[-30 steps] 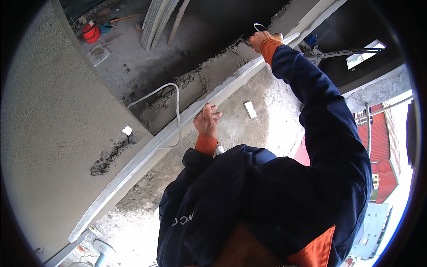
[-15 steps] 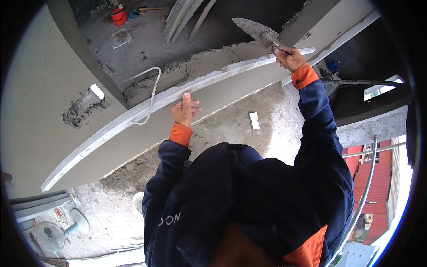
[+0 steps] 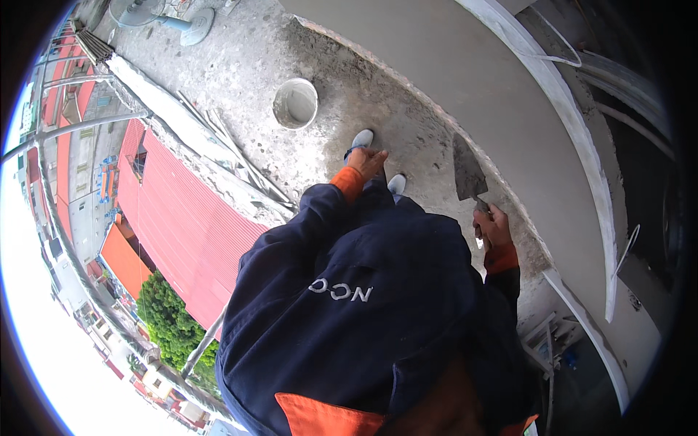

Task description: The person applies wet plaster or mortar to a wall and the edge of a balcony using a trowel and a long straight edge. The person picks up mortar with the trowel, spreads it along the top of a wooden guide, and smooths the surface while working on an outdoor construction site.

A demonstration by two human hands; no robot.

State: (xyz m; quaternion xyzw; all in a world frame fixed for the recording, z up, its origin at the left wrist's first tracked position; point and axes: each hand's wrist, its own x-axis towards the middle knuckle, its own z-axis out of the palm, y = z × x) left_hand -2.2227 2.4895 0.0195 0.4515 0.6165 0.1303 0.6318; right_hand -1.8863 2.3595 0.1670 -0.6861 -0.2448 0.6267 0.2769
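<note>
My right hand point(image 3: 493, 227) is closed around the handle of a steel plastering trowel point(image 3: 467, 174), whose mortar-smeared blade points up and away beside the smooth grey plastered wall point(image 3: 509, 109). My left hand point(image 3: 367, 162) holds nothing; its fingers are loosely spread and it rests low in front of my body, just above my grey shoes point(image 3: 361, 138). Both arms are in dark blue sleeves with orange cuffs.
A white bucket point(image 3: 295, 104) stands on the rough concrete floor point(image 3: 240, 65) ahead of my feet. A low concrete parapet with metal railing point(image 3: 182, 123) runs along the left, red roofs far below. A white strip edge point(image 3: 582, 167) and loose cable point(image 3: 625, 251) lie to the right.
The view has swung round from the upper wall edge down to the floor. My right hand has dropped with the trowel from overhead to waist height, and my left hand has come off the wall.
</note>
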